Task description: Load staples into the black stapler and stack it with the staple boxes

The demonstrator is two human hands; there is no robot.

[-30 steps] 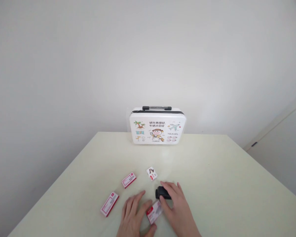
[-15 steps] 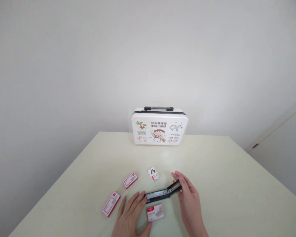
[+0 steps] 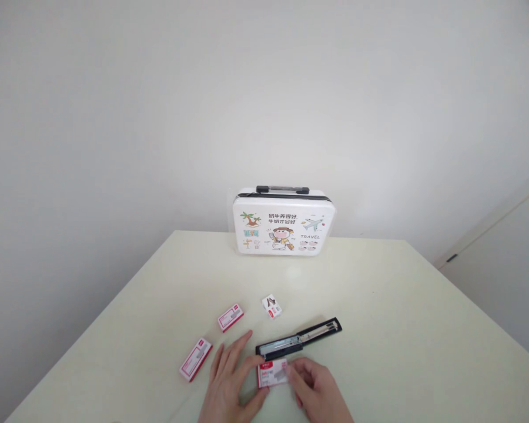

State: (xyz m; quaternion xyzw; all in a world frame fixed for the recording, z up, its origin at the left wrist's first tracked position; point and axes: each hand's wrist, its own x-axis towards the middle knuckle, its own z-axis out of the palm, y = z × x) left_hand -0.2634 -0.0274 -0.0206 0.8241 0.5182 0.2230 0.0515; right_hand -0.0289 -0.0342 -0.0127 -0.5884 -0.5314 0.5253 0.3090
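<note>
Head view, small red-white staple box (image 3: 273, 373), open, betw. both hands

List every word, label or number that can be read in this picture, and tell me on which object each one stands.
"TRAVEL": on the front of the white hard-shell case with a black handle, under the plane drawing.
Two lines of Chinese characters: same case, top centre; too small to read surely.
Print on the red-and-white staple boxes, the small white box and the box between both hands: too small to read.
Open black stapler: no text visible.

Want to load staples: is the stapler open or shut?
Open: the stapler lies unfolded flat on the table, its two halves spread end to end.
</note>
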